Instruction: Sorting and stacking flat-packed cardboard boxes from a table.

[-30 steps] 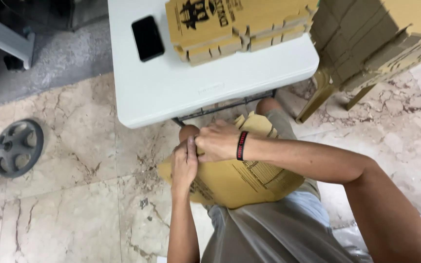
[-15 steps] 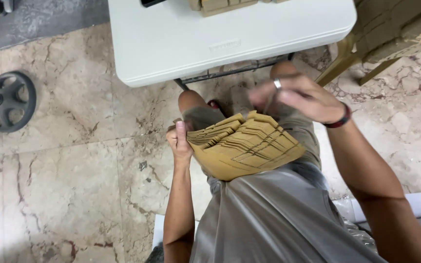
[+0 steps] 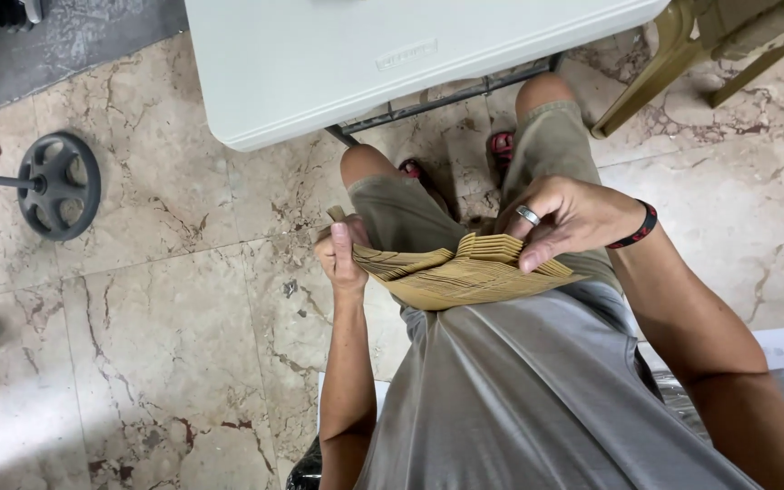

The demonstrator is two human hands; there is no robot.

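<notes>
A thick stack of flat brown cardboard sheets (image 3: 451,277) lies fanned across my lap, against my grey shirt. My left hand (image 3: 339,257) grips the stack's left end, thumb on top. My right hand (image 3: 563,220), with a ring and a dark wristband, rests on the stack's right part, its fingertips pressing between the top sheets. My knees in khaki shorts show just beyond the stack.
A white folding table (image 3: 392,63) stands right in front of my knees. A round weight plate on a bar (image 3: 61,184) lies on the marble floor at left. A tan chair leg (image 3: 651,77) slants at upper right.
My right hand has come down from above the stack onto its right side. The view has tilted down, so the table's top load has left the frame.
</notes>
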